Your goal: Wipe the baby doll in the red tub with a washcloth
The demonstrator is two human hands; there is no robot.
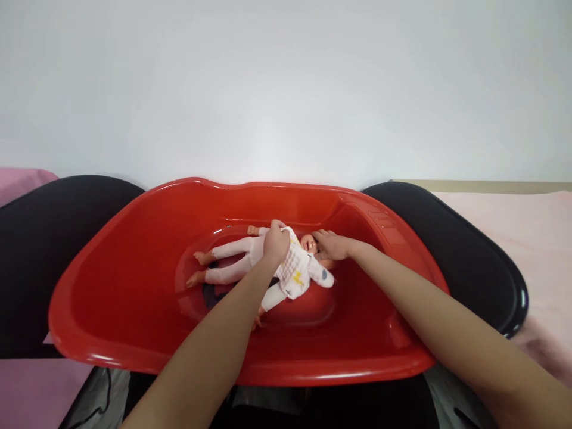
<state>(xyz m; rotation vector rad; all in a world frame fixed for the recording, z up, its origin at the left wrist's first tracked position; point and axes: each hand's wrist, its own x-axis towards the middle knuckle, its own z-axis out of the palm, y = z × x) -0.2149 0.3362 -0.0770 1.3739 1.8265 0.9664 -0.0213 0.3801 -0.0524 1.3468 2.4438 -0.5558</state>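
A baby doll [232, 268] in whitish clothes lies on its back inside a red baby bathtub [120, 280], its feet to the left and its head to the right. Over its chest spreads a white patterned cloth [295, 275] with a rounded flap hanging near the neck. My left hand [277, 241] is closed at the cloth's left edge, over the doll's belly; its fingertips are partly hidden. At the doll's head, my right hand [331, 244] rests with fingers stretched out, covering the top of the head and part of the face.
A black rounded surface [469, 262] sticks out on the right of the tub, and another black surface [53, 250] on the left. Pink cloth [513, 220] lies at the right, more pink [40, 387] at the left. Behind stands a white wall [286, 89].
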